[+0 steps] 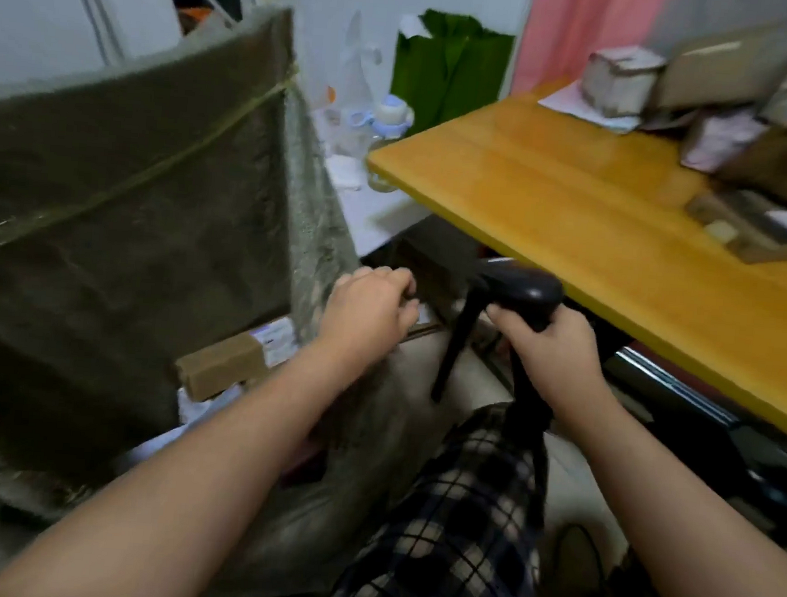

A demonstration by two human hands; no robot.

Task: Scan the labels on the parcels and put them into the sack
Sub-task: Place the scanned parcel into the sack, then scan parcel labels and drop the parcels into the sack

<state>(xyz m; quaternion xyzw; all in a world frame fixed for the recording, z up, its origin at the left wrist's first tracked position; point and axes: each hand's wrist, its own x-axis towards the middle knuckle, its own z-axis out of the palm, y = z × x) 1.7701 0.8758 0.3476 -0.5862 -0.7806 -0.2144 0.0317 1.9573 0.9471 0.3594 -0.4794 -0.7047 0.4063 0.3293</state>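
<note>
A large olive woven sack [132,183] stands open on the left. Inside it lie a brown cardboard parcel [221,369] and a white labelled parcel [275,336]. My left hand [372,310] hovers over the sack's near corner with its fingers loosely curled, and I see nothing in them. My right hand [553,344] grips the handle of a black barcode scanner [520,284] just below the table's front edge. Several more parcels [771,139] are piled at the table's far right. The whole frame is blurred.
The yellow wooden table [554,207] fills the right side, its edge just above the scanner. Behind it hang a green bag [446,76] and a pink curtain [587,31]. A baby bottle [392,114] stands on a low white surface. My plaid-clad leg [459,515] is below.
</note>
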